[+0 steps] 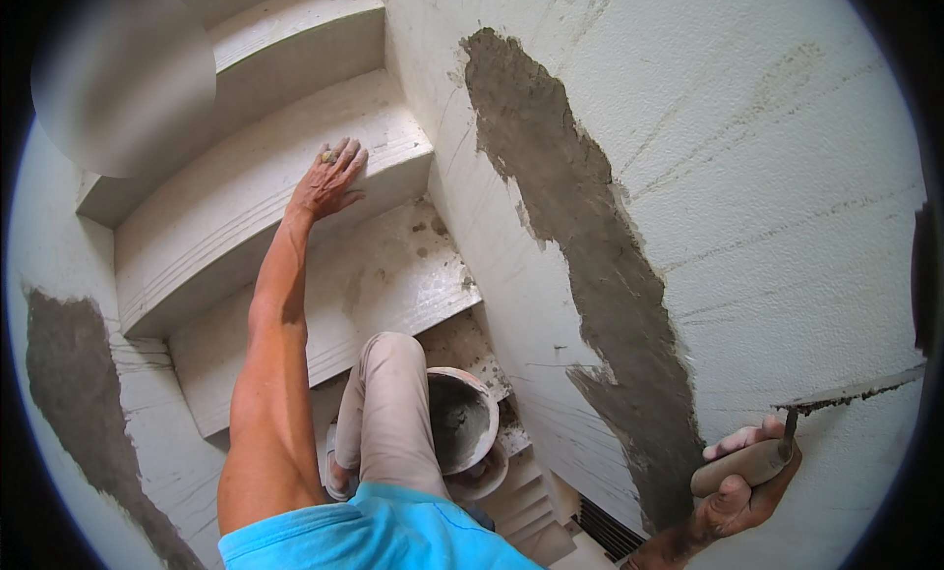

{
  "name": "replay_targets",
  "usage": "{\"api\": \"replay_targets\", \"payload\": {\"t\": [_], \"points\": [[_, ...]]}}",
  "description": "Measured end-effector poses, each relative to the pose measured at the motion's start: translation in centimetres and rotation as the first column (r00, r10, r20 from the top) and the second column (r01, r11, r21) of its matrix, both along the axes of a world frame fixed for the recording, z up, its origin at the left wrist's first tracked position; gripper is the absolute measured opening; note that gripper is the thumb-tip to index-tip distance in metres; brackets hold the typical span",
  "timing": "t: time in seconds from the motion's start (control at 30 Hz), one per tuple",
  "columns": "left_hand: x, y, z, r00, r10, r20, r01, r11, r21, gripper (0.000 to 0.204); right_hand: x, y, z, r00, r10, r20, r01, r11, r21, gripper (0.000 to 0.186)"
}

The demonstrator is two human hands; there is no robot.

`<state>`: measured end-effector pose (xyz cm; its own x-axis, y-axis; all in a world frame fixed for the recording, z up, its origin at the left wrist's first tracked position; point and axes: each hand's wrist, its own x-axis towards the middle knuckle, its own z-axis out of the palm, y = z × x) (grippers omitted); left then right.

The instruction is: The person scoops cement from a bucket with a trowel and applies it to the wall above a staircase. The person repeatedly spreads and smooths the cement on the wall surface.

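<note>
My left hand (332,180) rests on the front edge of a pale stair step (226,216), fingers stretched out over the tread, with nothing in it. At the right, my right hand (742,486) is closed round the handle of a trowel (846,393). The trowel's blade is seen nearly edge-on, with grey mortar along it, close to the white wall (787,226); whether it touches is hard to tell. Beside that hand, a long strip of wet grey mortar (590,245) runs down the wall.
A bucket of grey mortar (458,427) stands by my knee on the stairs, over another round container (487,477). More steps (531,511) drop away below. Another mortar patch (74,373) marks the left wall. A dark grille (605,531) lies at the lower right.
</note>
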<state>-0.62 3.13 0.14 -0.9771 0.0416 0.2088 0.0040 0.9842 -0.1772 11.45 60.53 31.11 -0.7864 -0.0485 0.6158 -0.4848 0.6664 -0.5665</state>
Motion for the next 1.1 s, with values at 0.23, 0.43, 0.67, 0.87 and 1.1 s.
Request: {"api": "replay_targets", "payload": {"t": [0.23,0.43,0.67,0.87,1.1], "points": [[0.2,0.1,-0.2,1.000,-0.012,-0.010,0.012,1.000,0.018,0.090,0.4,0.9,-0.2,1.000,-0.016,-0.005,0.016,0.999,0.051,0.089],[-0.3,0.0,-0.6,1.000,-0.007,-0.002,0.007,1.000,0.011,0.091,0.3,1.5,-0.2,1.000,-0.019,-0.007,0.020,0.997,0.070,0.089],[0.4,-0.3,1.0,1.000,-0.003,-0.009,0.003,0.999,0.040,0.089,-0.6,0.6,-0.3,0.999,0.009,-0.051,-0.008,1.000,0.029,0.084],[-1.1,-3.1,-5.0,0.982,-0.116,-0.151,0.103,0.990,-0.093,0.072,-0.5,1.6,0.3,0.975,0.219,-0.033,-0.220,0.975,-0.039,0.050],[-1.1,-1.2,-3.1,0.990,-0.049,-0.134,0.028,0.989,-0.148,0.077,-1.6,2.0,0.4,0.926,0.296,-0.234,-0.191,0.903,0.385,0.048]]}}
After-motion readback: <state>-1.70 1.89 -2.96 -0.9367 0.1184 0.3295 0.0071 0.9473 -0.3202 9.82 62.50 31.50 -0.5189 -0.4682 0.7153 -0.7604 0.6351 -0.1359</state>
